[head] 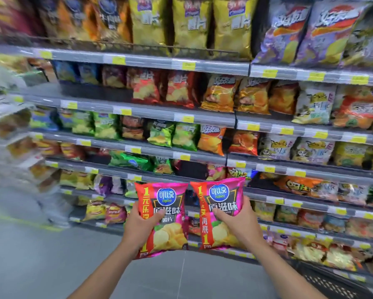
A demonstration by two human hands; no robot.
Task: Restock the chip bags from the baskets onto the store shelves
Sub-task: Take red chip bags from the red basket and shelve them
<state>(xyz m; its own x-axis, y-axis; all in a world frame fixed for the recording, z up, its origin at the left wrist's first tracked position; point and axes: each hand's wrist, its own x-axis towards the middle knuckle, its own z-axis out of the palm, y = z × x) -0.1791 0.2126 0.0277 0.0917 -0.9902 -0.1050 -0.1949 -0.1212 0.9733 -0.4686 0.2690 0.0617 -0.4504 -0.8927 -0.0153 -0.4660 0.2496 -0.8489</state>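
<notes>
Far-left shelving is motion-blurred, labels unreadable. L hand (141, 226) grips the left chip bag (170, 214) at its lower left edge, thumb across the front. Bag is upright, pink/red. Its blue roundel reads 可比克, w/ 原滋味 and 薯片 below and 1元乐享 on the red side strip. Just beside it, top corners nearly touching, is the right chip bag (221, 210), same print, held by R hand (240, 223) round its right edge. Both bags are in front of the lower shelves (151, 112), not on them. Yellow price tags (188, 66) line the rails, txt too small to read. Top row: gold bags (190, 24) marked 薯片. Black basket (332, 285) is bottom right.
</notes>
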